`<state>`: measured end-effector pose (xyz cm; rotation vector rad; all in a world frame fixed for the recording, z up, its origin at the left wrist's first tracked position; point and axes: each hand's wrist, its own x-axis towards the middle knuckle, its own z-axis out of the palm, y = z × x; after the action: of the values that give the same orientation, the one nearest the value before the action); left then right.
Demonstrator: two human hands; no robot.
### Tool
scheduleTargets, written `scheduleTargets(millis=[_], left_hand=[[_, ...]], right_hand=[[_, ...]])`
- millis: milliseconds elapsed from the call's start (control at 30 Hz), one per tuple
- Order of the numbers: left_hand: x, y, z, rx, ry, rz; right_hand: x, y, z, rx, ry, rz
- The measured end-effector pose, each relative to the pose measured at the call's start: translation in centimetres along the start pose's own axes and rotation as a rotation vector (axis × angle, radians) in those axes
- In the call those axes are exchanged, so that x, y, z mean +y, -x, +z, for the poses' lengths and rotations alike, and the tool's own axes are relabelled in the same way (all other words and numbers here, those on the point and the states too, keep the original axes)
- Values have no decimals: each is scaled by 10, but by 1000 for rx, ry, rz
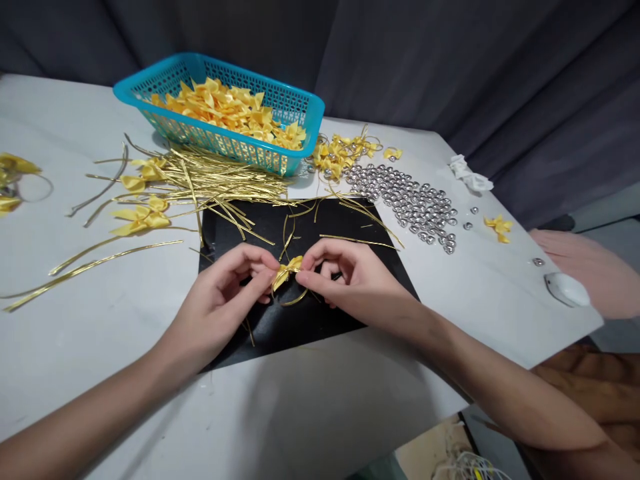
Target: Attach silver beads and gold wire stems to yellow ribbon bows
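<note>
Above a black mat (310,320), my left hand (240,280) pinches the left side of a small yellow ribbon bow (286,272) between thumb and index finger. My right hand (345,270) is closed at the bow's right side, thumb and index finger pinched on it. A thin gold tie at the bow curves down below the fingers. The other fingers of both hands are curled and partly hidden. Loose gold strands (285,237) lie on the mat just beyond the hands.
A blue basket (200,127) of yellow bows stands at the back, with a gold strand pile (215,177) before it. Silver pieces (405,200) lie right of centre. More bows (143,217) lie at left. A white object (567,289) sits by the table's right edge.
</note>
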<state>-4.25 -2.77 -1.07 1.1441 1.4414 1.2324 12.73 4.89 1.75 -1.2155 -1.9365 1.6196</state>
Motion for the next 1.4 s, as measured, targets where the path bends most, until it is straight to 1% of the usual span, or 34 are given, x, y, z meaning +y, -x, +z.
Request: scheduleTargets(millis=[67,133,233,367,467,567,733,933,1033,1133,1200,1300,1400], left_hand=[[0,1,0,-13,-11,2],[1,1,1,-22,-18,5],[0,1,4,19,3,10],[-2,2,8,78,33,-18],[-3,2,8,99,55,-45],[-2,1,7,78,85,-62],[0,0,4,61,112,-30],[1,-1,2,79,101,-70],[3,-1,3,50,62,-56],[5,1,5,45,-10,-31],[5,3,6,106,-54,-7],[5,8,7,214,-142,54],[3,12,7,223,-262,131]], right_hand=[[0,-1,0,-27,19,10],[0,-1,0,-16,26,-4],[-2,0,1,3,-1,-21],[-4,2,4,14,-86,-5],[-5,2,6,26,-113,0],[-4,1,5,25,-80,-1],[-3,1,-3,11,-78,-29],[-3,1,-5,2,-102,-37],[-4,2,-2,-13,-51,-49],[-6,4,3,30,49,-87],[-7,5,5,58,90,-105],[-7,6,7,69,77,-77],[-5,5,7,69,51,-67]])
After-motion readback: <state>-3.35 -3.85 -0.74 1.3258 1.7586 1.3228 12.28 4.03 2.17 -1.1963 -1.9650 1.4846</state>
